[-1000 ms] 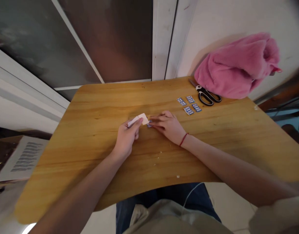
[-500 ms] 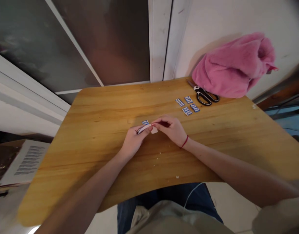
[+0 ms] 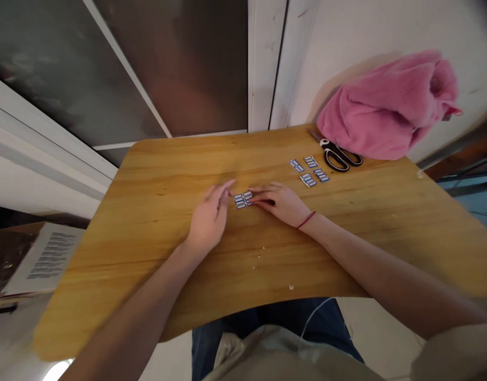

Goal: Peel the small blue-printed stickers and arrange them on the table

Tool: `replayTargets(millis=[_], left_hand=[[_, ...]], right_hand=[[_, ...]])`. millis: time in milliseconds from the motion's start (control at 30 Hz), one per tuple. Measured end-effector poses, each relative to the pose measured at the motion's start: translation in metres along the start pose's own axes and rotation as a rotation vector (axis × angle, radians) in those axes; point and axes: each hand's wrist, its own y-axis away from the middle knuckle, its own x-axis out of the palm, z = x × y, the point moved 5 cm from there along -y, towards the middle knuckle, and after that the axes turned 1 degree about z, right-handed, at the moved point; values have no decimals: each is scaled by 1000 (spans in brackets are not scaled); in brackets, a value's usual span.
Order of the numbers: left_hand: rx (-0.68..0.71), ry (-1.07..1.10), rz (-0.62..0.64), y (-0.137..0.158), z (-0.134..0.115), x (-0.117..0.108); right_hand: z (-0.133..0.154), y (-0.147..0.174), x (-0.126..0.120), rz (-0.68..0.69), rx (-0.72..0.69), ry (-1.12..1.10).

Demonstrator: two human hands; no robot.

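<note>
Two small white pieces with blue-outlined bars lie side by side at the middle of the wooden table point(image 3: 164, 174). My right hand point(image 3: 285, 205) has its thumb and fingers on the edges of the right card piece point(image 3: 247, 196), partly covering it. Just left of the other card piece point(image 3: 240, 201) is my left hand point(image 3: 208, 216), slightly blurred, with its fingers stretched out and nothing seen in them. Farther back to the right, several similar card pieces point(image 3: 308, 180) form a loose group.
Black-handled scissors point(image 3: 337, 157) lie beyond the loose group, beside a pink plush bundle point(image 3: 380, 114) against the wall. Small white scraps point(image 3: 291, 288) dot the near part of the table. An open cardboard box point(image 3: 48, 259) stands at left, below the tabletop.
The white piece that both hands held now lies flat, patterned side up, beside the other. My left hand has let go and moved left. The view has shifted slightly.
</note>
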Motion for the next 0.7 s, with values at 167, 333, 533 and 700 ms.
replayTargets(millis=[167,333,533,700], left_hand=[[193,-587,309,8,-7,16],[164,-737,386,4,2,13],[164,-734,351,4,0,12],[151,-772,338,7,-2,16]], right_hand=[[6,3,-3,-14,-25,49],[7,4,-3,2,-20,31],[12,7,-4,20,2,128],[17,9,-2,42,15,189]])
